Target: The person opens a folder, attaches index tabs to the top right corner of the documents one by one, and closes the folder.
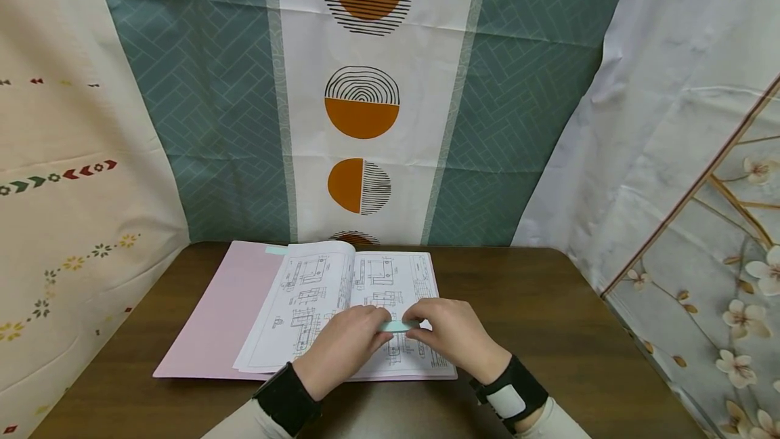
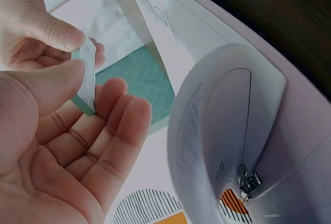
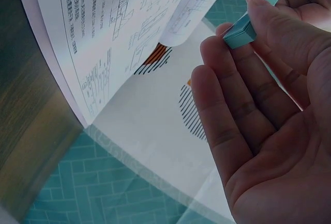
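And here it is, over the open booklet (image 1: 335, 290): the mint-green block (image 1: 399, 326), its ends covered by the left hand (image 1: 350, 337) and the right hand (image 1: 453, 334)! Those hands mask part of the booklet's right page too, its finest lettering too small to read. Beyond the booklet, the lowest printed circle (image 1: 353, 238) shows only its top; nearer than it, left sleeve (image 1: 246, 422) and right sleeve (image 1: 554, 422) run off the bottom edge.

Brown table (image 1: 536, 330), green-and-white hanging cloth (image 1: 426, 87), pale floral cloth (image 1: 688, 175)
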Motion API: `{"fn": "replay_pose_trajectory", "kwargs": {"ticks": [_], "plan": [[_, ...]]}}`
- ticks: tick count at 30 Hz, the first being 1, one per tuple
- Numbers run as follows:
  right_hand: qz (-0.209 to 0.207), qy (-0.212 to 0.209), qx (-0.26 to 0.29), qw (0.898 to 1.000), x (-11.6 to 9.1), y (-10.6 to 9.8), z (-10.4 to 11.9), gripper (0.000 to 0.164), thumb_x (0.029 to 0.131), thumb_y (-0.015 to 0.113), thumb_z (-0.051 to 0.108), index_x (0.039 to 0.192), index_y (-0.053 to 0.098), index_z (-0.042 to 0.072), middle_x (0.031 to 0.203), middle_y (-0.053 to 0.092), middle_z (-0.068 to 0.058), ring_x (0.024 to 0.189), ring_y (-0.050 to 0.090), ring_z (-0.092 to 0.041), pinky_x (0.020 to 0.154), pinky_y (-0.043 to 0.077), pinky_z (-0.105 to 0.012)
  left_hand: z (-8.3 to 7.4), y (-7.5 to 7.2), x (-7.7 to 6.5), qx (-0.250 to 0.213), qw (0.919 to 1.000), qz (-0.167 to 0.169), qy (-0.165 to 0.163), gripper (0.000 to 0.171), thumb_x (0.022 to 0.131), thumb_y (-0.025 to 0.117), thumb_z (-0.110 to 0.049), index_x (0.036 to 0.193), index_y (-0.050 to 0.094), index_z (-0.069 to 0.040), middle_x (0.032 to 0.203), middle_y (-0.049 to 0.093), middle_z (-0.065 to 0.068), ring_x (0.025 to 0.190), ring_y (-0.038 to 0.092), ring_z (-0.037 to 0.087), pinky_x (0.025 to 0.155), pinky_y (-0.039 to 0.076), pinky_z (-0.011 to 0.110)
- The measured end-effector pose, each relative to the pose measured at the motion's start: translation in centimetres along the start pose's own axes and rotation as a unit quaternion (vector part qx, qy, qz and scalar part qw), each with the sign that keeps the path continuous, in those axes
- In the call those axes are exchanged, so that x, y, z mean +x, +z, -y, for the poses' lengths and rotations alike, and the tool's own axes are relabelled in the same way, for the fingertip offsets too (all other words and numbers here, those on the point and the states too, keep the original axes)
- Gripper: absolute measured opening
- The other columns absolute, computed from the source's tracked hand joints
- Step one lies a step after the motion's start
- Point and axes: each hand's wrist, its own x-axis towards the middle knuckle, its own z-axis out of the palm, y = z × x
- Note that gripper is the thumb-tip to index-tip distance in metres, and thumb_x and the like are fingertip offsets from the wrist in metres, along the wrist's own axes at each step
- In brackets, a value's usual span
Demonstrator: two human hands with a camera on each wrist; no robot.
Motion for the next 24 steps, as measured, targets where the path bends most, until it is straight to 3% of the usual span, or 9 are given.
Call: {"fn": "replay_pose_trajectory", "kwargs": {"ticks": [4, 13, 24], "plan": [[-0.004, -0.013, 0.009, 1.000, -0.06, -0.17, -0.14, 0.017, 0.082, 0.080, 0.030, 0.098, 0.076, 0.025, 0.092, 0.069, 0.018, 0.082, 0.065, -0.001, 0.070, 0.050, -0.024, 0.01, 0.05, 0.05, 0.003, 1.0000, -0.008, 0.002, 0.020, 0.092, 0.070, -0.032, 0.104, 0.070, -0.016, 0.092, 0.067, -0.008, 0.080, 0.059, 0.006, 0.070, 0.049, 0.027], [0.005, -0.034, -0.016, 0.999, -0.10, -0.47, -0.21, 0.015, 0.087, 0.075, 0.028, 0.102, 0.078, 0.027, 0.098, 0.069, 0.020, 0.088, 0.064, 0.001, 0.076, 0.051, -0.023, -0.02, 0.24, 0.16, 0.004, 1.0000, -0.003, -0.003, 0.018, 0.092, 0.070, -0.031, 0.102, 0.069, -0.016, 0.087, 0.064, -0.011, 0.074, 0.054, 0.004, 0.067, 0.047, 0.025], [-0.043, -0.075, -0.077, 0.993, -0.13, -0.50, 0.01, 0.016, 0.081, 0.081, 0.024, 0.097, 0.080, 0.027, 0.092, 0.070, 0.018, 0.083, 0.066, 0.001, 0.073, 0.050, -0.020, -0.28, 0.11, 0.01, -0.006, 0.9998, 0.000, -0.017, 0.016, 0.092, 0.070, -0.031, 0.099, 0.070, -0.017, 0.083, 0.061, -0.012, 0.070, 0.051, 0.003, 0.066, 0.045, 0.025]]}}
